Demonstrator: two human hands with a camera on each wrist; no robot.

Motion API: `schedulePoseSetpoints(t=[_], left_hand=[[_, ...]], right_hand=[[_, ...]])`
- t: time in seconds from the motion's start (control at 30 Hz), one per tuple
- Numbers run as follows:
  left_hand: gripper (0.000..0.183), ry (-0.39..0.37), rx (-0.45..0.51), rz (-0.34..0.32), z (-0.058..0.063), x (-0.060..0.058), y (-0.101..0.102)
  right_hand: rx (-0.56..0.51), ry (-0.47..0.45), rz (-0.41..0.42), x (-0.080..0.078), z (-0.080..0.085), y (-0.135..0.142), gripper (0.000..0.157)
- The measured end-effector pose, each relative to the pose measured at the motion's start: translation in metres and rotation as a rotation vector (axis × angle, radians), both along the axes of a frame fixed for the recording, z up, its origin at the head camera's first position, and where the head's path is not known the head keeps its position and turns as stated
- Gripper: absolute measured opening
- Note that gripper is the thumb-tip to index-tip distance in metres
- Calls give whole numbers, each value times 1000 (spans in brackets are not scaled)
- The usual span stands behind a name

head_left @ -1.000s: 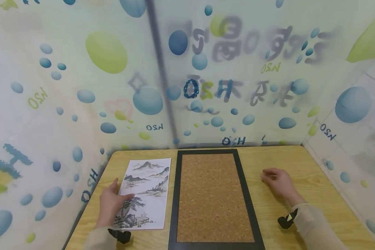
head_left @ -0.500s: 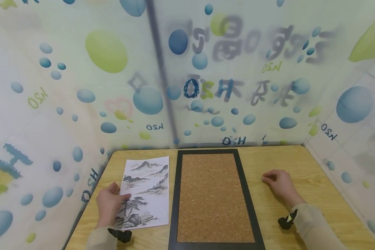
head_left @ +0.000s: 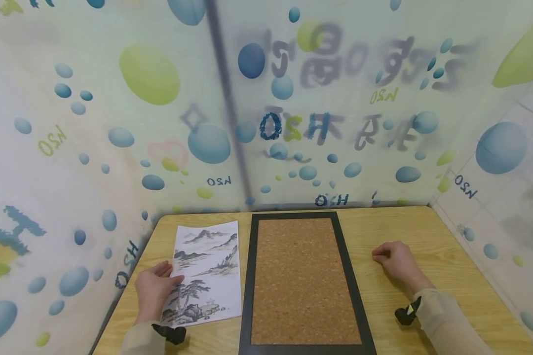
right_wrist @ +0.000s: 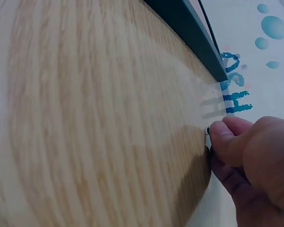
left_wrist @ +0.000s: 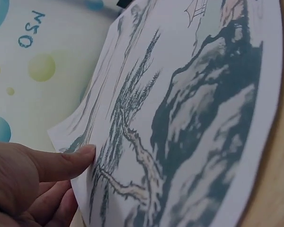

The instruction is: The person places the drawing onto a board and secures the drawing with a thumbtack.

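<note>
In the head view, a white sheet of paper (head_left: 206, 276) printed with an ink landscape of mountains and a pine lies tilted left of the cork board. My left hand (head_left: 154, 288) pinches its left edge, thumb on the printed side and fingers behind. The left wrist view shows the paper (left_wrist: 189, 118) bowing, its near edge close over the wood. On the right, my right hand (head_left: 397, 264) is held above the table with thumb and forefinger together. Between those fingertips is a tiny pin (right_wrist: 208, 131) with a dark head, mostly hidden by the fingers.
A cork board (head_left: 306, 281) in a black frame lies between the hands, at the middle of the wooden table (head_left: 448, 256). Behind and on both sides hangs a pale curtain (head_left: 360, 148) printed with blue and green dots.
My left hand has shifted the paper slightly left and turned it a little, away from the board's frame on top. The right hand has stayed nearly still.
</note>
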State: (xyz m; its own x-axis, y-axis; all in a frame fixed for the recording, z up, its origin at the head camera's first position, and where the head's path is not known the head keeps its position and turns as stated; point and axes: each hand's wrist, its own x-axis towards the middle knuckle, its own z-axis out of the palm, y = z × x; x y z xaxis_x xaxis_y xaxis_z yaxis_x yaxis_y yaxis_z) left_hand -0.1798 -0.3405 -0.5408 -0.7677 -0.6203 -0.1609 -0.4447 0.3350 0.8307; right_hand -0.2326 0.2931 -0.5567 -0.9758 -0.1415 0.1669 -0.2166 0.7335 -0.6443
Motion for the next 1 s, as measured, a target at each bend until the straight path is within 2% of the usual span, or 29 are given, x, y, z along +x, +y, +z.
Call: schedulePoseSetpoints(t=[0.23, 0.4, 0.5, 0.73, 1.0], left_hand=[[63, -10, 55, 69, -2, -2, 0], [52, 9, 43, 83, -2, -1, 1], [48, 16, 39, 75, -3, 0, 0], [48, 2, 102, 34, -1, 3, -5], [41, -78, 108, -39, -2, 2, -5]], right_hand=[[-48, -40, -32, -1, 0, 0, 6], [-68, -50, -64, 1, 3, -1, 6], [-69, -52, -68, 2, 5, -2, 5], [-66, -62, -68, 1, 5, -4, 4], [-73, -38, -60, 0, 4, -4, 6]])
